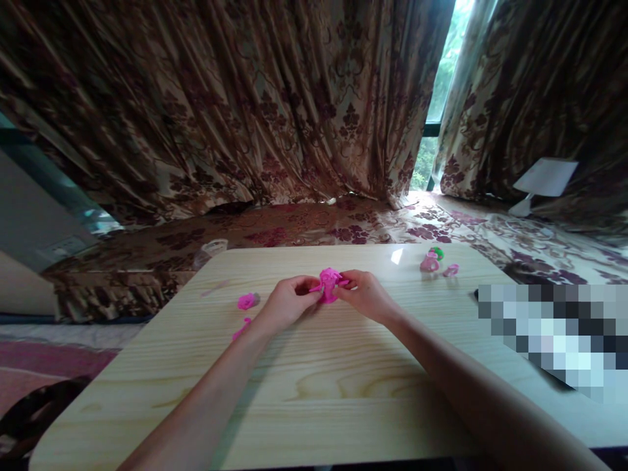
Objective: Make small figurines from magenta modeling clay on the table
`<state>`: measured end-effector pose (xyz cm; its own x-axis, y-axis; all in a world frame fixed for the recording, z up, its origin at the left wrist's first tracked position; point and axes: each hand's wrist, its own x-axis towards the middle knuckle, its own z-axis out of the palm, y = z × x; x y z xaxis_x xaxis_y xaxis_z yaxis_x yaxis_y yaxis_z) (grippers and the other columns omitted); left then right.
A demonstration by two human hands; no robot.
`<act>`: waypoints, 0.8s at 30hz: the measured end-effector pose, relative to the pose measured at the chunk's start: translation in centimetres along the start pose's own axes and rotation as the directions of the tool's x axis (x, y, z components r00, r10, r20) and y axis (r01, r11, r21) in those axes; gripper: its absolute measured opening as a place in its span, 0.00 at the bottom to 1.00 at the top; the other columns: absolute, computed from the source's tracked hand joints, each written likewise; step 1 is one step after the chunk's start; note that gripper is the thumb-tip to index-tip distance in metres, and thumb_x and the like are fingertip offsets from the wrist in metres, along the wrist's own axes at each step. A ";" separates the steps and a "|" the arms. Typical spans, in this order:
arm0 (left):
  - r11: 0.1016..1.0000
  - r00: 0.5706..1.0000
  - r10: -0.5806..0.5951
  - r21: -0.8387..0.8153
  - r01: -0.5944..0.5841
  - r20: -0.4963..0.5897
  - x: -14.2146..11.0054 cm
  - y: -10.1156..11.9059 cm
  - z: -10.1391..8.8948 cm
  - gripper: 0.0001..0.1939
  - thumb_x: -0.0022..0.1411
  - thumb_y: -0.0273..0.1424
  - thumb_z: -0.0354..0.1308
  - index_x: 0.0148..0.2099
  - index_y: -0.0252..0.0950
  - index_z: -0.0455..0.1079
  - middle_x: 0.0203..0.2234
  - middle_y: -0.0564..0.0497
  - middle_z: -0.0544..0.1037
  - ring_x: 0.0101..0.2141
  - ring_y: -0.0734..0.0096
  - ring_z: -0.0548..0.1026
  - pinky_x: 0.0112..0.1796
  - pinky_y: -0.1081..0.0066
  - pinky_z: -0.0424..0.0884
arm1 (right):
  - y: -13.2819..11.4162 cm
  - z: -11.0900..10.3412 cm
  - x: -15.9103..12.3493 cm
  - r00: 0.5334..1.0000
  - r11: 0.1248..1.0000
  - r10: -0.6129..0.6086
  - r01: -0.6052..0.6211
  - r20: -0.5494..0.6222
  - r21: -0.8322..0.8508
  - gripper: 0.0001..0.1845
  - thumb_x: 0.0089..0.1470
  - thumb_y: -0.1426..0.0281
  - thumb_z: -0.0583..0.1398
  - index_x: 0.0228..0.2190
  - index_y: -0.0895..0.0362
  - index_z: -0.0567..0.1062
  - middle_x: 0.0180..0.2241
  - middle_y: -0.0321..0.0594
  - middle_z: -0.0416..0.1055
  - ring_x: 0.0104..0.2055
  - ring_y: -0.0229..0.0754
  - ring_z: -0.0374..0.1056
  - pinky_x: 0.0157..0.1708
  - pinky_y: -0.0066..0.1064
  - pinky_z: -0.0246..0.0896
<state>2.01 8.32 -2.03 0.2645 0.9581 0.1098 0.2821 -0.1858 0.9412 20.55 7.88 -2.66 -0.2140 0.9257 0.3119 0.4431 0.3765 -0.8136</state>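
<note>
Near the middle of a pale wood-grain counter (343, 392), toward its far side: a small bright pink toy (329, 288), held between two bare hands. At its left side, the left hand (297, 297), thumb and fingers pinched narrow on a thin part sticking out. At its right side, the right hand (362, 291), likewise pinched narrow on a thin part there. Impossible to tell whether touching the counter or held just above it.

Left of the left hand, lying on the counter: a crumpled-looking pink piece (246, 301), and, closer to the viewer, a thin curved pink piece (240, 330), just beside the left forearm (210, 392). At the far right, well apart from the right hand: a green piece (438, 252), just behind a pale pink piece (430, 263), with a smaller pink piece (452, 269) near them. At the right edge, a dark-edged object (552, 379), mostly masked by blurred squares.

Beyond the counter, flowered cloth (304, 226) and heavy brown flowered curtains (294, 98), parted at right on a bright window (444, 78). Farther right, a small white lamp (547, 176).
</note>
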 end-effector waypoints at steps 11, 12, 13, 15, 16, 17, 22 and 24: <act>0.999 0.981 0.037 0.037 -0.030 -0.189 -0.1 -0.8 0.9 0.14 0.47 0.37 0.61 0.34 0.32 0.72 0.26 0.50 0.75 0.28 0.71 0.71 0.31 0.73 0.65 | 0.8 1.3 -0.1 0.993 0.998 0.031 -0.036 -0.115 -0.048 0.10 0.48 0.65 0.58 0.29 0.58 0.76 0.25 0.37 0.74 0.25 0.35 0.65 0.23 0.23 0.54; 0.999 0.982 0.040 0.029 -0.035 -0.185 -0.1 -0.9 1.0 0.14 0.47 0.37 0.61 0.34 0.32 0.71 0.26 0.51 0.75 0.28 0.72 0.71 0.31 0.73 0.65 | 0.9 1.4 -0.1 0.992 0.998 0.035 -0.040 -0.118 -0.044 0.10 0.48 0.65 0.58 0.29 0.57 0.76 0.26 0.38 0.74 0.26 0.36 0.66 0.24 0.23 0.54; 0.999 0.983 0.044 0.023 -0.040 -0.177 -0.1 -1.0 1.0 0.13 0.47 0.36 0.61 0.34 0.32 0.71 0.27 0.51 0.75 0.28 0.72 0.71 0.32 0.73 0.65 | 1.0 1.4 -0.1 0.992 0.998 0.039 -0.044 -0.120 -0.040 0.10 0.48 0.65 0.58 0.29 0.57 0.76 0.26 0.38 0.74 0.27 0.36 0.67 0.24 0.24 0.55; 0.999 0.987 0.049 0.010 -0.048 -0.151 -0.1 -1.0 1.0 0.14 0.47 0.35 0.61 0.35 0.32 0.71 0.28 0.50 0.76 0.29 0.72 0.71 0.34 0.72 0.65 | 1.0 1.5 -0.2 0.992 0.998 0.047 -0.051 -0.116 -0.027 0.10 0.48 0.65 0.58 0.29 0.58 0.75 0.26 0.38 0.74 0.27 0.36 0.67 0.25 0.24 0.56; 0.999 0.990 0.046 0.003 -0.046 -0.132 -0.2 -0.9 1.0 0.14 0.47 0.35 0.61 0.36 0.32 0.71 0.29 0.50 0.76 0.29 0.72 0.71 0.34 0.72 0.65 | 0.9 1.4 -0.2 0.993 0.999 0.049 -0.052 -0.108 -0.018 0.10 0.48 0.66 0.58 0.29 0.58 0.75 0.26 0.38 0.74 0.26 0.36 0.67 0.25 0.24 0.56; 0.999 0.992 0.039 -0.003 -0.039 -0.118 -0.2 -0.8 1.0 0.14 0.47 0.35 0.61 0.36 0.32 0.72 0.29 0.49 0.76 0.30 0.71 0.72 0.34 0.72 0.66 | 0.9 1.4 -0.2 0.994 0.999 0.050 -0.051 -0.097 -0.008 0.10 0.48 0.66 0.58 0.29 0.59 0.75 0.26 0.38 0.74 0.26 0.35 0.66 0.25 0.24 0.57; 1.000 0.994 -0.002 -0.031 -0.001 -0.109 -0.5 -0.3 0.8 0.13 0.46 0.31 0.59 0.37 0.32 0.73 0.30 0.49 0.77 0.31 0.70 0.73 0.35 0.72 0.65 | 0.2 0.8 -0.4 1.000 0.999 0.020 -0.019 -0.018 0.036 0.10 0.48 0.68 0.57 0.29 0.60 0.76 0.26 0.36 0.73 0.26 0.34 0.65 0.27 0.23 0.57; 0.999 0.995 -0.012 -0.048 0.007 -0.100 -0.5 -0.3 0.6 0.12 0.46 0.28 0.57 0.36 0.32 0.74 0.30 0.50 0.77 0.31 0.70 0.73 0.35 0.72 0.65 | 0.1 0.4 -0.4 1.000 0.999 0.015 -0.016 0.006 0.045 0.10 0.47 0.69 0.57 0.30 0.60 0.77 0.26 0.35 0.72 0.26 0.34 0.64 0.26 0.23 0.57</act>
<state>2.37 7.79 -2.60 0.1674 0.9773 0.1300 0.2397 -0.1682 0.9562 20.30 7.51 -3.08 -0.2127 0.9311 0.2962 0.4072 0.3600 -0.8394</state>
